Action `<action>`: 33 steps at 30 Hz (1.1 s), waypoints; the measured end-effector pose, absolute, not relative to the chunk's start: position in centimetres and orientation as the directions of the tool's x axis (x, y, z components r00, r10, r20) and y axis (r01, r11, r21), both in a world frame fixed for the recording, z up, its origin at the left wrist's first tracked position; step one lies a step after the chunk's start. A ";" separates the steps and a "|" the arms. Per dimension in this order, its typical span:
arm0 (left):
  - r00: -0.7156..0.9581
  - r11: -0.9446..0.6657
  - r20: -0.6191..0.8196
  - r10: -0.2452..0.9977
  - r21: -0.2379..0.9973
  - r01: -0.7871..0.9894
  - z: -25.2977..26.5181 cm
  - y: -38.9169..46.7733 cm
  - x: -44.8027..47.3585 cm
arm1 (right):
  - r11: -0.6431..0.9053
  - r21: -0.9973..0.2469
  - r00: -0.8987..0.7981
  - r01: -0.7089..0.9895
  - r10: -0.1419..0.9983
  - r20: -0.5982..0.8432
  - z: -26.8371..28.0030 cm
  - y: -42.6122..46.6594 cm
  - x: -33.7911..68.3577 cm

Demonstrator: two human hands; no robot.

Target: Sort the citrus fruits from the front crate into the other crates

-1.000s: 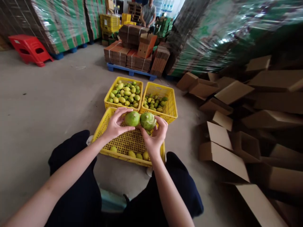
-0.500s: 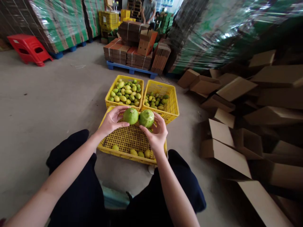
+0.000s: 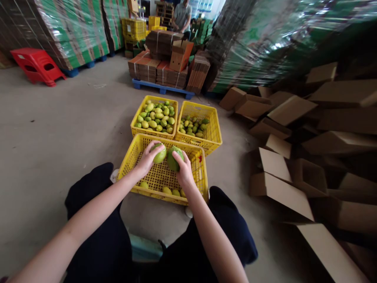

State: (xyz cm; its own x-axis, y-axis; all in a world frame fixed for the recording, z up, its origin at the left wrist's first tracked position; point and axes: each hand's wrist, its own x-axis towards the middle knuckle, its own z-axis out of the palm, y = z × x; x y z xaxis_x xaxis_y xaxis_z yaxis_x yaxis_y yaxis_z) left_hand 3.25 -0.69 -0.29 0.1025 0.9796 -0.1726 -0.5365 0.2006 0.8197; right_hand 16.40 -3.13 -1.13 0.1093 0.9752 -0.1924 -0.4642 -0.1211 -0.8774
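Gripping the left fruit [image 3: 160,156], the left hand [image 3: 147,158] held it over the near crate [image 3: 156,179] beside the right fruit [image 3: 173,162], which the right hand [image 3: 184,169] clasped, seemingly keeping both in view.

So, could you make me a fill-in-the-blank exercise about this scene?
The left hand holds one fruit, the right hand another fruit; both are ____ in colour.
Of the two back crates, the ____ one looks fuller.
The stool is ____ in colour.
The stacked cardboard sits on a ____ pallet.
Missing words: green; left; red; blue.
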 end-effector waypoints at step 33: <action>0.144 -0.181 0.301 0.943 0.825 -0.536 1.1 0.7 3.6 | 0.448 -0.894 0.420 -0.012 0.814 0.402 -0.2 -3.9 15.9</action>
State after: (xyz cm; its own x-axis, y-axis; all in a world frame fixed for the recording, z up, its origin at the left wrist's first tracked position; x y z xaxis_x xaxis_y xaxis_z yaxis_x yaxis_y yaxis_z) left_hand 3.59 0.69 1.11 0.1444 0.9427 0.3008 -0.5360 -0.1810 0.8246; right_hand 15.88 -3.89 -0.18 0.4203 0.8136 0.4018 -0.0117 0.4476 -0.8942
